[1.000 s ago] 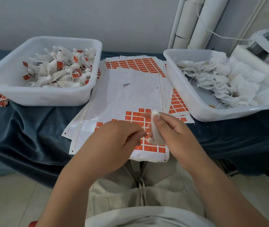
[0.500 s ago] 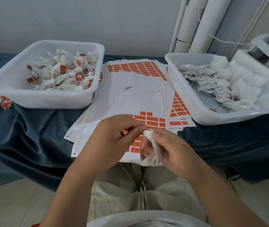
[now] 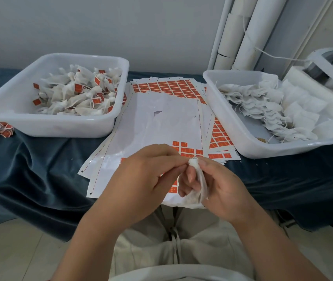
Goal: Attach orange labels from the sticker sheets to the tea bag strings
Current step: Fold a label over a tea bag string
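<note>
The right hand [image 3: 222,187] curls round a white tea bag [image 3: 199,186] over the near edge of the sticker sheets [image 3: 161,122]. The left hand [image 3: 141,175] pinches the bag's gathered top. The fingertips hide the string there.

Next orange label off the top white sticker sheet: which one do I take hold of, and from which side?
Take the far-left orange label of the top row remaining on the white sticker sheet. Bare backing lies to its left and beyond it, so its far-left corner looks free: pinch that corner, coming from the left, and peel toward you. Its other sides abut neighbouring labels.
</note>
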The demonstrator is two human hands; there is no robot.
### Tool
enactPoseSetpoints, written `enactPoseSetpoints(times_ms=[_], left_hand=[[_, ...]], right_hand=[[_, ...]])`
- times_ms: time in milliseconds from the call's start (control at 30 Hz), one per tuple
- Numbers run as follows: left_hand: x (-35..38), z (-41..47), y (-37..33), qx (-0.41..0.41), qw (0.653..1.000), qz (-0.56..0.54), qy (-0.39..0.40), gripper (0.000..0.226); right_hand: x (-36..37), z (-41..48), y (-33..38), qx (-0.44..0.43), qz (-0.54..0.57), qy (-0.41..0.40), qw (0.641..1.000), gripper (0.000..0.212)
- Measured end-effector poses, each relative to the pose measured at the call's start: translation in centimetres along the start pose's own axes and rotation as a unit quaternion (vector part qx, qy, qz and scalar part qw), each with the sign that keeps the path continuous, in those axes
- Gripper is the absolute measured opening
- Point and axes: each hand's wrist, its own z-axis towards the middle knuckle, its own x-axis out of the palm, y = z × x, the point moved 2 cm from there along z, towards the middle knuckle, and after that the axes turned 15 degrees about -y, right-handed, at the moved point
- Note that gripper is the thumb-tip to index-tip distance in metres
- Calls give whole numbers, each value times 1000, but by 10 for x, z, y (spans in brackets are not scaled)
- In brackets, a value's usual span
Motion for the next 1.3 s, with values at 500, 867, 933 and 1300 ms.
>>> enactPoseSetpoints(times_ms=[500,867,933,1300], left_hand=[[1,-1,8,3,998,26,-59,14],[3,-2,3,-71,993,36,-86,7],[5,-1,1,-81,993,1,-87,5],[2,-1,10,-68,996,-48,9,14]], right_hand=[[14,-5,9,44,111,63,991,35],[21,-9,14,76,199,133,968,33],[20,-9,13,78,190,133,970,33],[13,-6,9,55,97,73,991,37]])
